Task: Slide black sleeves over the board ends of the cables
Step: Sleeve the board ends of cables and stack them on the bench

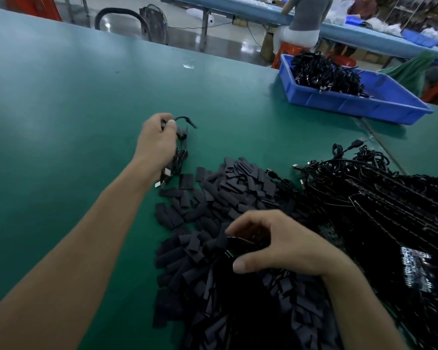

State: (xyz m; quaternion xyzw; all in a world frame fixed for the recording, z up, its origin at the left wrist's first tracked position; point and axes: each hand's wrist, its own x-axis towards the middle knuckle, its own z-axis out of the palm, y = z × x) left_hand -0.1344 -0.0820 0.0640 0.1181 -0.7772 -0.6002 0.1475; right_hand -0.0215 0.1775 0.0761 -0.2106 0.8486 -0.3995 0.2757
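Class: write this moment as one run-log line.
left hand grips coiled black cable | right hand pinches small dark circuit board above pile of flat black sleeves | blue plastic tray holds more cables

Readable text: none made out anywhere.
Circuit board (pixel 415 270) atop the cable pile (pixel 379 198): pale printed markings, blurred past reading.
Small board (pixel 235 245) pinched in the right grip (pixel 271 245): fine pale marks along the edge, too small to read.
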